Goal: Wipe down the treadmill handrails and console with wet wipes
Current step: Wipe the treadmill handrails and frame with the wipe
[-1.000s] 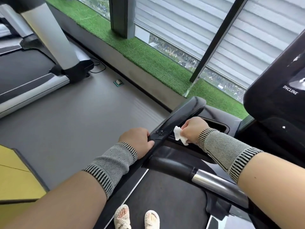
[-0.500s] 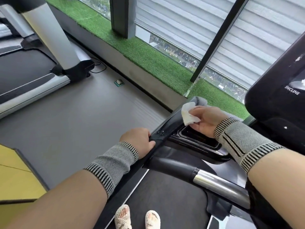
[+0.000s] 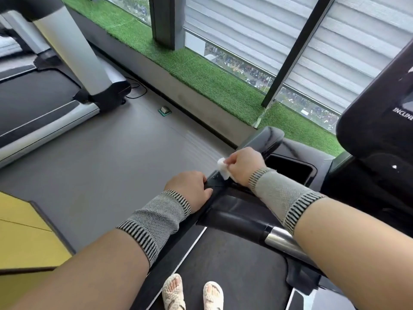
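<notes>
I stand on a black treadmill. Its left handrail [image 3: 264, 136] runs from lower left up to a rounded end near the window sill. My left hand [image 3: 190, 190] grips this rail from the outer side. Just beyond it, my right hand [image 3: 243, 165] pinches a crumpled white wet wipe [image 3: 223, 168] and presses it on the rail's top. The black console [image 3: 380, 121], marked INCLINE, rises at the right. A cup-holder recess [image 3: 290, 167] lies between rail and console. A black and chrome crossbar [image 3: 252, 228] passes under my right forearm.
Another treadmill [image 3: 44, 104] with a silver upright stands at the left across grey floor [image 3: 111, 164]. A strip of green artificial turf [image 3: 201, 70] lines the window. A small green object [image 3: 164, 110] lies on the floor. A yellow surface [image 3: 24, 240] sits lower left. My sandalled feet [image 3: 192, 291] rest on the belt.
My right hand with the wipe went up to the handrail's far end, then came back down toward my left hand. The left hand kept its grip.
</notes>
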The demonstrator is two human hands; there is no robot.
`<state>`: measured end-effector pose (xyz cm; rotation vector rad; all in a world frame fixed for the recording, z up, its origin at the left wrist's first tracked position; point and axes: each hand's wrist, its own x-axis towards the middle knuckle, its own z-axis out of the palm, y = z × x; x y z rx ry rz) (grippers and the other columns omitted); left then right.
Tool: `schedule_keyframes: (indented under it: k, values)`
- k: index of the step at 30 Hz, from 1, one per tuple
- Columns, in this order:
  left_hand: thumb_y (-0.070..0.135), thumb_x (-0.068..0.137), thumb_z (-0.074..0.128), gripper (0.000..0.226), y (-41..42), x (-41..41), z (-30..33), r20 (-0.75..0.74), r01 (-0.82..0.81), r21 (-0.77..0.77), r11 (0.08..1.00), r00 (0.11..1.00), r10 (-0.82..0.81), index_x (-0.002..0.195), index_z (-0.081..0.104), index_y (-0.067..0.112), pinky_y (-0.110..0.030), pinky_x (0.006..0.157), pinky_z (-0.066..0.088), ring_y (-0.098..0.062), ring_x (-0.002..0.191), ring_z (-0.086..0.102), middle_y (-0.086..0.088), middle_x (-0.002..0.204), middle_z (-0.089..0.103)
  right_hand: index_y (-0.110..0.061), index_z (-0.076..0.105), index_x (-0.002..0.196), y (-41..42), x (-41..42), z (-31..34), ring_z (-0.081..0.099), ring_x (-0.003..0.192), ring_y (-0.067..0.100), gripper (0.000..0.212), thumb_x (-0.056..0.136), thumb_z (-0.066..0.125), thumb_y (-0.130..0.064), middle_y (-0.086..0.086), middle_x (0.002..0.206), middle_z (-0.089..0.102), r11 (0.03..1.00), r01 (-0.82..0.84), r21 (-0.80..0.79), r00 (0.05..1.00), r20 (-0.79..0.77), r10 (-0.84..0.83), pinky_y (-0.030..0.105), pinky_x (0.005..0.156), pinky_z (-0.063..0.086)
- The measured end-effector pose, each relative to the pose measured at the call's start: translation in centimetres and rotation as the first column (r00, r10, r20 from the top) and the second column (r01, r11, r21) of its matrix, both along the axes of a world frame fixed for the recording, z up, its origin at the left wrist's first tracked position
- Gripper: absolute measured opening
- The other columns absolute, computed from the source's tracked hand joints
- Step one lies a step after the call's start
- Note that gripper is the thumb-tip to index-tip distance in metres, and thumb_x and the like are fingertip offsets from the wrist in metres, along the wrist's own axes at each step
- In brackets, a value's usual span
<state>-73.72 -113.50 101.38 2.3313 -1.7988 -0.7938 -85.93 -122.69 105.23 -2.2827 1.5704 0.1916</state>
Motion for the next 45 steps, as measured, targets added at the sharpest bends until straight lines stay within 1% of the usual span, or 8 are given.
schedule_keyframes:
  k: [3, 7, 14, 20, 25, 31, 37, 45]
  values:
    - [0.044, 0.09, 0.054, 0.031, 0.2, 0.0, 0.4, -0.005, 0.007, -0.018, 1.0, 1.0, -0.008, 0.108, 0.063, 0.021, -0.029, 0.082, 0.046, -0.023, 0.101, 0.06, 0.0, 0.107, 0.066, -0.024, 0.073, 0.104, 1.8, 0.9, -0.1, 0.063, 0.096, 0.014, 0.026, 0.088, 0.055, -0.016, -0.003, 0.106, 0.07, 0.984, -0.141, 0.111, 0.989, 0.065, 0.135, 0.026, 0.09, 0.049]
    - [0.052, 0.087, 0.054, 0.038, 1.3, 0.8, 0.3, -0.007, -0.035, -0.013, 0.999, 0.999, 0.035, 0.108, 0.066, 0.021, -0.031, 0.089, 0.048, -0.022, 0.103, 0.06, 0.001, 0.11, 0.067, -0.02, 0.074, 0.101, -0.5, -0.6, 0.9, 0.058, 0.07, 0.005, 0.021, 0.087, 0.059, -0.017, -0.007, 0.086, 0.07, 0.996, 0.078, 0.052, 0.94, 0.328, -0.09, 0.019, 0.069, 0.048]
    - [0.058, 0.077, 0.061, 0.045, 3.2, 1.8, 0.5, -0.027, -0.049, 0.023, 0.999, 0.998, 0.05, 0.102, 0.068, 0.021, -0.032, 0.087, 0.05, -0.019, 0.097, 0.062, 0.003, 0.103, 0.069, -0.02, 0.065, 0.118, 2.0, 1.4, -0.6, 0.059, 0.107, 0.023, 0.03, 0.091, 0.054, -0.016, 0.004, 0.118, 0.059, 0.97, -0.242, 0.019, 0.939, -0.245, 0.239, 0.032, 0.093, 0.048]
    - [0.058, 0.073, 0.064, 0.046, 4.7, 2.1, 0.6, -0.008, -0.031, 0.048, 0.998, 0.999, 0.032, 0.104, 0.068, 0.024, -0.029, 0.083, 0.05, -0.017, 0.094, 0.062, 0.004, 0.1, 0.068, -0.012, 0.068, 0.112, 3.8, 2.0, 1.1, 0.06, 0.103, 0.028, 0.032, 0.094, 0.044, -0.022, 0.013, 0.114, 0.064, 0.96, -0.279, -0.02, 0.958, -0.07, 0.277, 0.034, 0.094, 0.046]
    - [0.056, 0.073, 0.065, 0.045, 6.3, 2.4, 0.1, -0.033, -0.045, 0.05, 0.998, 0.998, 0.046, 0.105, 0.067, 0.025, -0.03, 0.085, 0.05, -0.016, 0.095, 0.061, 0.005, 0.101, 0.067, -0.025, 0.061, 0.12, 3.1, 1.1, 1.6, 0.053, 0.113, 0.024, 0.033, 0.095, 0.045, -0.011, 0.008, 0.118, 0.054, 0.945, -0.321, -0.052, 0.919, -0.259, 0.298, 0.029, 0.093, 0.042]
    - [0.054, 0.074, 0.065, 0.041, 6.5, 2.0, 0.1, -0.011, -0.052, 0.046, 0.998, 0.999, 0.053, 0.102, 0.067, 0.024, -0.029, 0.08, 0.051, -0.017, 0.09, 0.062, 0.004, 0.097, 0.068, -0.023, 0.064, 0.117, 6.8, 3.6, -0.3, 0.057, 0.107, 0.024, 0.032, 0.092, 0.047, -0.014, 0.003, 0.121, 0.057, 0.901, -0.435, 0.014, 0.887, -0.167, 0.431, 0.029, 0.094, 0.045]
    - [0.055, 0.074, 0.063, 0.041, 6.7, 2.1, -0.5, -0.015, -0.063, 0.021, 0.998, 0.998, 0.063, 0.101, 0.066, 0.024, -0.031, 0.08, 0.052, -0.019, 0.089, 0.062, 0.004, 0.093, 0.067, -0.025, 0.066, 0.118, 2.7, 0.9, 0.9, 0.057, 0.108, 0.024, 0.032, 0.093, 0.048, -0.017, 0.006, 0.121, 0.058, 0.969, -0.216, -0.117, 0.968, -0.156, 0.197, 0.027, 0.095, 0.042]
    - [0.054, 0.073, 0.065, 0.038, 6.7, 1.9, -0.4, 0.003, -0.08, 0.041, 0.996, 0.997, 0.079, 0.097, 0.064, 0.025, -0.027, 0.074, 0.048, -0.019, 0.09, 0.061, 0.003, 0.094, 0.065, -0.021, 0.068, 0.114, 7.4, 3.3, -0.2, 0.058, 0.108, 0.023, 0.031, 0.091, 0.049, -0.016, 0.004, 0.117, 0.064, 0.905, -0.424, -0.02, 0.9, -0.124, 0.419, 0.027, 0.093, 0.044]
